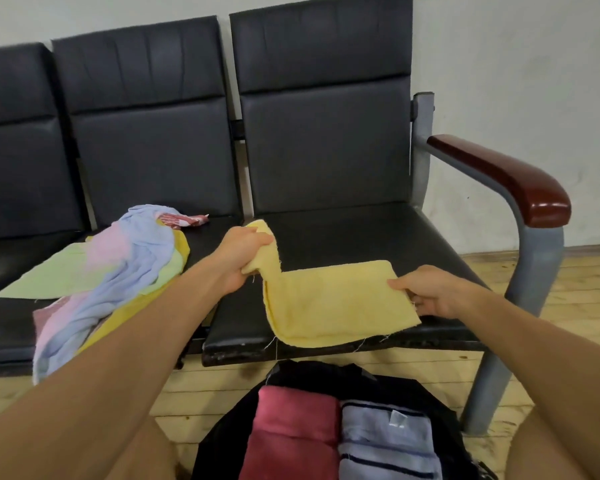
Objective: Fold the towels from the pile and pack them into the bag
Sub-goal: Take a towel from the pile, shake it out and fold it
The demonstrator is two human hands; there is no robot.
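Note:
A pale yellow towel (329, 303) lies partly folded on the right black seat (378, 233). My left hand (241, 258) grips its raised left end above the seat. My right hand (433, 294) pinches its right edge near the seat's front. A pile of loose towels (118, 275) in blue, pink, green and yellow sprawls over the middle seat and hangs off its front. On the floor below, an open black bag (291, 375) holds a folded red towel (291, 434) and a folded blue striped towel (388, 445) side by side.
The bench of black padded seats stands against a white wall (516, 64). A grey metal arm with a dark red armrest (506, 178) closes the right end. The floor (586, 289) is light wood planks. My knees frame the bag.

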